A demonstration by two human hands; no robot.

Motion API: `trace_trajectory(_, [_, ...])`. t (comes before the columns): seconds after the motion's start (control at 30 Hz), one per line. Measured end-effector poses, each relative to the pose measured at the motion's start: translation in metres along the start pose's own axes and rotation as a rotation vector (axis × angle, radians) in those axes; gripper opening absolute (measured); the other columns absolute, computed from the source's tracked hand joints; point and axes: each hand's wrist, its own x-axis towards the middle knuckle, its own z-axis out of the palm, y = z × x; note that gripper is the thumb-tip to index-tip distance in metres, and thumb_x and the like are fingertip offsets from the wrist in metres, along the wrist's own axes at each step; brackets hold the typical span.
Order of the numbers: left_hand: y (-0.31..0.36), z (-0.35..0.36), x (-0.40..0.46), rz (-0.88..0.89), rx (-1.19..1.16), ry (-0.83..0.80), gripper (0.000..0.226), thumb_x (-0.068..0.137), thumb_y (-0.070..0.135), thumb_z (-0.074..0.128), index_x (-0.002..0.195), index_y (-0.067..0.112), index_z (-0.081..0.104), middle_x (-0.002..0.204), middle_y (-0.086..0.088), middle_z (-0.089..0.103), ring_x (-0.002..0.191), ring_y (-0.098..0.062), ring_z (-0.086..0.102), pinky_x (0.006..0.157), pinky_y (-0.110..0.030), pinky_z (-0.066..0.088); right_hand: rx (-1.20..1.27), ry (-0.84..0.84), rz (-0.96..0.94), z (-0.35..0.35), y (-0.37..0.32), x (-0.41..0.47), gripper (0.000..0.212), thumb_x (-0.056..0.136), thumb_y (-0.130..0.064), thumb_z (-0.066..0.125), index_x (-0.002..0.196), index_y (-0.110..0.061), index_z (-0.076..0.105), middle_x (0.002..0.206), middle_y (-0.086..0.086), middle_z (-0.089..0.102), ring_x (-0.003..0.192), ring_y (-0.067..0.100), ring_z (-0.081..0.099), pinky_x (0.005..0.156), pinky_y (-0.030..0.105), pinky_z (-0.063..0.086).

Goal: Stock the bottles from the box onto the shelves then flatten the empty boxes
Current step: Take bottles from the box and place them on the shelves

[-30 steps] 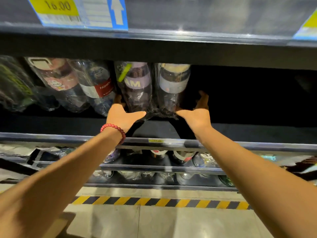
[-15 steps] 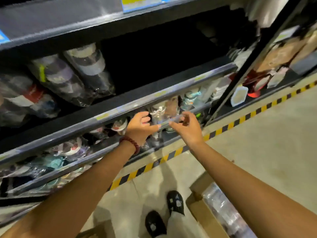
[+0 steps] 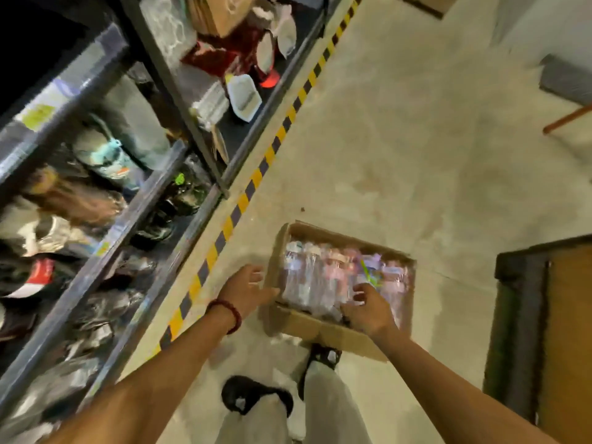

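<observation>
An open cardboard box (image 3: 307, 325) stands on the floor, filled with several clear bottles (image 3: 320, 274) wrapped in plastic, with pale pink and purple lids. My left hand (image 3: 246, 290), with a red bead bracelet on the wrist, hovers at the box's left wall with fingers spread and holds nothing. My right hand (image 3: 368, 307) reaches over the near side of the box, its loosely bent fingers just above the bottles. The view is blurred, so I cannot tell whether the fingers touch a bottle. Dark metal shelves (image 3: 153, 193) on the left hold wrapped bottles.
A yellow and black hazard stripe (image 3: 256, 177) runs along the foot of the shelves. My two feet in dark shoes (image 3: 256, 395) stand just before the box. A dark cabinet with a brown panel (image 3: 544, 331) stands at the right. Boxes and white containers fill the farther shelf bay.
My view has swung from the shelf down to the floor. Both hands have left the shelf edge and dropped to the open box of bottles.
</observation>
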Motion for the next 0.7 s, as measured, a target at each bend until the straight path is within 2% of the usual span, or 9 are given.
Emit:
trace_trajectory(0.1, [0.001,0.057,0.031,-0.029,0.092,-0.065,0.058,0.079,0.011,0.073,0.129,0.004,0.045,0.126,-0.01,0.053,0.119,-0.025,0.05,0.096,-0.036,0.045,-0.013,0.031,0.082,-0.033,0.05,0.034,0.039,0.073,-0.015,0.08,0.095,-0.016,0.048,0.09,0.002,0.056,0.095,0.029,0.058,0.087,0.044,0.051])
trace_trajectory(0.2, [-0.006,0.11,0.061,-0.087,0.142,-0.108,0.056,0.076,0.011,0.075,0.125,0.006,0.048,0.124,-0.007,0.056,0.112,-0.023,0.054,0.094,-0.035,0.047,-0.011,0.046,0.117,-0.054,0.092,0.07,0.047,0.073,-0.018,0.08,0.11,-0.011,0.051,0.099,0.004,0.054,0.094,0.023,0.055,0.087,0.038,0.049])
trace_trajectory(0.3, [-0.015,0.153,0.094,-0.135,0.205,-0.164,0.061,0.077,0.013,0.075,0.13,0.008,0.045,0.124,-0.005,0.054,0.111,-0.021,0.053,0.096,-0.031,0.044,0.004,0.044,0.143,-0.066,0.122,0.106,0.048,0.075,-0.019,0.079,0.113,-0.01,0.051,0.095,-0.001,0.056,0.092,0.019,0.054,0.083,0.032,0.048])
trace_trajectory(0.4, [-0.027,0.184,0.129,-0.156,0.33,-0.207,0.07,0.076,0.024,0.077,0.136,0.013,0.041,0.133,-0.007,0.051,0.12,-0.021,0.051,0.099,-0.031,0.042,-0.01,0.043,0.183,-0.067,0.156,0.144,0.057,0.075,-0.019,0.078,0.123,-0.006,0.049,0.115,0.009,0.058,0.095,0.019,0.053,0.08,0.027,0.045])
trace_trajectory(0.5, [-0.046,0.209,0.164,-0.181,0.367,-0.202,0.071,0.077,0.019,0.075,0.138,0.012,0.039,0.135,-0.009,0.05,0.119,-0.022,0.051,0.089,-0.025,0.044,0.025,0.111,0.21,-0.063,0.182,0.176,0.063,0.078,-0.02,0.076,0.131,-0.008,0.044,0.126,0.009,0.055,0.113,0.025,0.054,0.09,0.028,0.044])
trace_trajectory(0.57, [-0.063,0.224,0.189,-0.218,0.341,-0.168,0.072,0.077,0.014,0.075,0.139,0.011,0.039,0.135,-0.009,0.048,0.12,-0.024,0.049,0.082,-0.023,0.047,0.028,0.163,0.208,-0.061,0.201,0.199,0.065,0.078,-0.02,0.076,0.133,-0.008,0.043,0.126,0.008,0.055,0.117,0.027,0.053,0.087,0.025,0.039])
trace_trajectory(0.63, [-0.082,0.238,0.214,-0.225,0.343,-0.131,0.074,0.077,0.014,0.075,0.14,0.012,0.037,0.139,-0.009,0.045,0.123,-0.025,0.047,0.092,-0.033,0.048,0.002,0.234,0.183,-0.058,0.223,0.223,0.069,0.073,-0.023,0.079,0.131,-0.009,0.046,0.124,0.01,0.058,0.114,0.029,0.055,0.09,0.028,0.043])
trace_trajectory(0.7, [-0.102,0.25,0.238,-0.229,0.377,-0.093,0.076,0.078,0.018,0.074,0.142,0.015,0.034,0.142,-0.009,0.042,0.127,-0.026,0.044,0.1,-0.038,0.043,-0.047,0.285,0.183,-0.054,0.248,0.246,0.073,0.068,-0.033,0.079,0.13,-0.012,0.047,0.122,0.01,0.058,0.113,0.031,0.055,0.095,0.041,0.047])
